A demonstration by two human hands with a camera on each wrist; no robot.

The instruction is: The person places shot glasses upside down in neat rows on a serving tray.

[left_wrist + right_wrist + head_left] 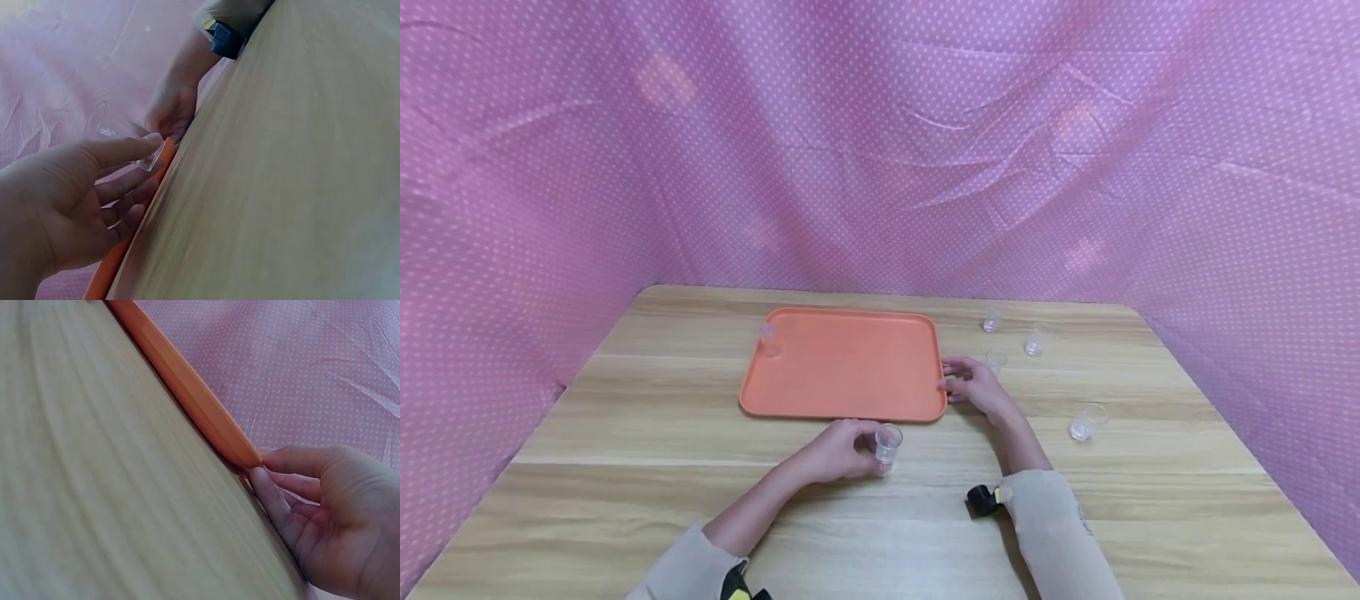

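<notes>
A small clear plastic cup (888,447) is pinched between the thumb and fingers of my left hand (844,452), just in front of the orange tray (850,367). In the left wrist view the cup (149,161) is at the thumb tip, its clear wall hard to make out. My right hand (979,388) touches the tray's right edge with its thumb and fingertips. From the right wrist the thumb (273,503) rests against the tray's corner (240,453), with the other fingers loosely bent. Another clear cup (769,340) stands in the tray's far left corner.
Right of the tray, several clear cups stand on the wooden table (647,433): two at the back (991,322) (1034,343), one just behind my right hand (996,360), one nearer the front (1082,427). Pink dotted cloth (865,167) hangs around the table.
</notes>
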